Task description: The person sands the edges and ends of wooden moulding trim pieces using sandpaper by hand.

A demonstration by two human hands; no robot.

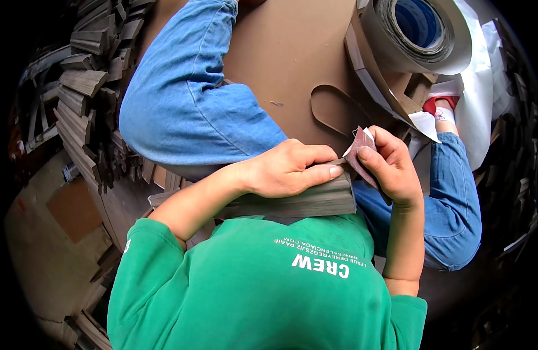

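Observation:
Across my lap lies a grey wood-grain moulding strip point(295, 201), its cut end facing right. My left hand point(295, 169) grips the strip near that end, thumb along the top face and fingers over the far edge. In my right hand point(394, 169) is a folded piece of reddish-brown sandpaper point(362, 153), pinched between thumb and fingers. The sandpaper sits against the strip's right end, close to my left fingertips. Part of the strip's left length is hidden under my left forearm.
Stacks of similar grey moulding pieces point(85, 81) rise on the left, with more point(519, 175) at the far right. A large roll of sheet material point(461, 35) with a blue core stands at the upper right, near white sheeting point(479, 116). A brown board point(274, 58) lies ahead between my legs.

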